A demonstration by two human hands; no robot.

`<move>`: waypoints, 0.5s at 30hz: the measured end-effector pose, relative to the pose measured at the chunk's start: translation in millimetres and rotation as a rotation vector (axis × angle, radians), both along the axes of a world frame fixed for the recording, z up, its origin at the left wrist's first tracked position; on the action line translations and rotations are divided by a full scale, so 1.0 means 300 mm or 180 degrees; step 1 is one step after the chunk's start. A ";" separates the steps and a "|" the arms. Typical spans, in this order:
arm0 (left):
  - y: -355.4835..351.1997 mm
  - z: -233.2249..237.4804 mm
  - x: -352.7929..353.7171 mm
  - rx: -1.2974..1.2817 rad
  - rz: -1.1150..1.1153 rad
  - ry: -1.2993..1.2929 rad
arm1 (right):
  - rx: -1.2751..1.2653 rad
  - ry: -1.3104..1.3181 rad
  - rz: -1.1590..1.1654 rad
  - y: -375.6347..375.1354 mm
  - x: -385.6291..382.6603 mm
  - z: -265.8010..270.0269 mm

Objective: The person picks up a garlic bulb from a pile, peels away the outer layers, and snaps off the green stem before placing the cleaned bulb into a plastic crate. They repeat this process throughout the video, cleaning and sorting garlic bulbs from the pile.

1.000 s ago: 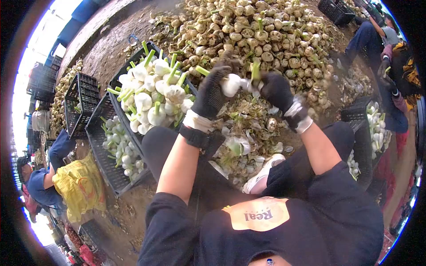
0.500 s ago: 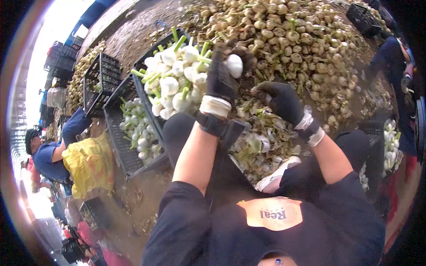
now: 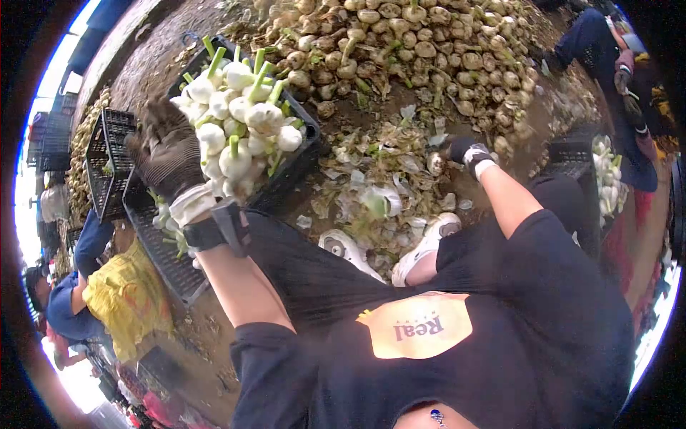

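Observation:
My left hand (image 3: pixel 168 154), in a black glove with its back toward me, hovers over the left edge of a black crate (image 3: pixel 309 146) heaped with peeled white bulbs (image 3: pixel 239 121) with green stems. Its fingers look spread and I see nothing in them. My right hand (image 3: pixel 461 151), also gloved, reaches down to the litter of peelings (image 3: pixel 379 189) and touches a brown unpeeled bulb (image 3: pixel 435 164). Whether it grips the bulb is unclear. A big heap of unpeeled bulbs (image 3: pixel 429 50) lies just beyond.
A second crate (image 3: pixel 168 261) with smaller white bulbs sits under my left arm, and empty black crates (image 3: pixel 107 154) stand further left. A person in blue beside a yellow bag (image 3: pixel 128 300) is at lower left. Another person (image 3: pixel 597 43) sits at upper right by a crate of bulbs (image 3: pixel 607 186).
My left hand swung left over the crate, and the white bulb it held is no longer in it. My right hand dropped to the peelings by a brown bulb.

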State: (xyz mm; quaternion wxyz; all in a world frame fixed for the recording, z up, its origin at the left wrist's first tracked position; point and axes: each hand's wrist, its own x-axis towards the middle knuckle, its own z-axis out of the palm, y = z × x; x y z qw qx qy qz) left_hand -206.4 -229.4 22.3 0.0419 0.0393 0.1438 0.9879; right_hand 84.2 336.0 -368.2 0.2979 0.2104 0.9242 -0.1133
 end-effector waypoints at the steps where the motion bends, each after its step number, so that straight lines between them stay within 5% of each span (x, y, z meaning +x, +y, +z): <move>1: 0.085 0.048 0.033 -0.0532 0.0298 -0.0241 | -0.0085 -0.0096 -0.0041 -0.054 -0.017 0.034; 5: 0.219 -0.009 0.064 -0.0168 -0.0724 0.0233 | -0.0076 -0.0146 0.0281 -0.273 -0.041 0.197; 7: 0.349 0.035 0.140 -0.1292 -0.0248 0.0213 | -0.0038 -0.0101 0.0437 -0.388 -0.077 0.434; 11: 0.470 0.002 0.236 -0.2794 -0.1249 0.0898 | -0.0635 0.0307 -0.0104 -0.271 -0.181 0.442; 12: 0.502 -0.006 0.268 -0.2660 -0.1475 0.0826 | -0.1169 0.0008 -0.0090 -0.296 -0.230 0.628; 13: 0.524 -0.021 0.291 -0.2523 -0.1703 0.0755 | -0.0359 0.0769 0.0112 -0.315 -0.260 0.674; 15: 0.551 -0.097 0.293 -0.3110 -0.1848 0.1031 | -0.0835 0.1931 0.0445 -0.399 -0.284 0.938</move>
